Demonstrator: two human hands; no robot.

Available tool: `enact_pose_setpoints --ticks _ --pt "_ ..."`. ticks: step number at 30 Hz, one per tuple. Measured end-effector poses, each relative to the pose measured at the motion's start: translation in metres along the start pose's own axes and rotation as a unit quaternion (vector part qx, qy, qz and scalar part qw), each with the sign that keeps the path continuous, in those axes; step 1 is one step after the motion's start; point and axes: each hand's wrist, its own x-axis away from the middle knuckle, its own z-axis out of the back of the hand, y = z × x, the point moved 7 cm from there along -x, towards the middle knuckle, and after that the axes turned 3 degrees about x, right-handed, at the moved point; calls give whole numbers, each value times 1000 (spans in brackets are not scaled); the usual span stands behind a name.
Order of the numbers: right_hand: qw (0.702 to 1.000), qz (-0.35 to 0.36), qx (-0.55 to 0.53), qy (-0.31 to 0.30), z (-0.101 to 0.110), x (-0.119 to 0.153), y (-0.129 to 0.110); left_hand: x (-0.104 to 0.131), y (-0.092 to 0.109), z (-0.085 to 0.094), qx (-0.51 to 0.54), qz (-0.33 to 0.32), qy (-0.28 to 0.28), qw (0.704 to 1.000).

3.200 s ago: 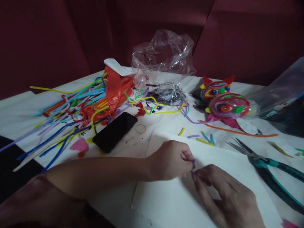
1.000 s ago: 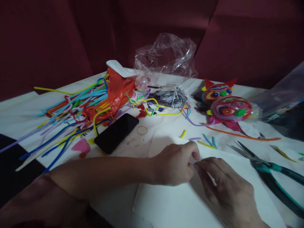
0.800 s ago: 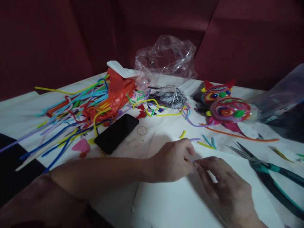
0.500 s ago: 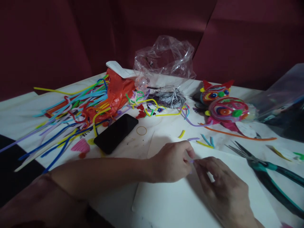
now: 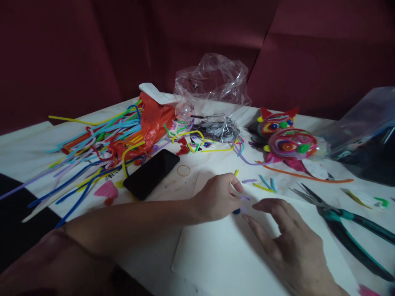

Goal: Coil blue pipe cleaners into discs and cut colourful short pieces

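My left hand (image 5: 217, 199) is closed low over a white sheet of paper (image 5: 212, 255), its fingers curled and mostly hidden from me. Short purple pipe cleaner pieces (image 5: 245, 198) and a small dark blue round piece (image 5: 236, 211) show beside its fingertips; whether the fingers grip them I cannot tell. Just to the right, my right hand (image 5: 291, 242) is open, thumb and forefinger apart with nothing between them. Beyond the hands lie cut yellow (image 5: 263, 188) and light blue pipe cleaner bits (image 5: 267, 183).
Long-nose pliers (image 5: 322, 209) lie at right with jaws parted. Two decorated animal-faced balls (image 5: 293, 142) stand behind. A black phone (image 5: 151, 174), a rubber band (image 5: 184, 170), a heap of coloured pipe cleaners (image 5: 105, 142) and a clear plastic bag (image 5: 212, 82) occupy the left and back.
My right hand has drawn away from my left and its fingers have spread. The purple pieces and the blue round piece now show between the hands.
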Motion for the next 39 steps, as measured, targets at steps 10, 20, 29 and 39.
enact_pose_setpoints --ticks 10,20,29,39 --pt "998 50 -34 -8 -6 1 -5 0 -1 -7 -5 12 -25 1000" --pt "994 101 -37 -32 -10 2 -14 3 6 -10 -169 -1 -107 980" --pt "990 -24 -134 -40 -11 1 20 -1 -1 -4 -126 0 -92 988" --pt "986 15 -156 -61 -15 -3 2 6 5 -11 -155 -23 -116 981"
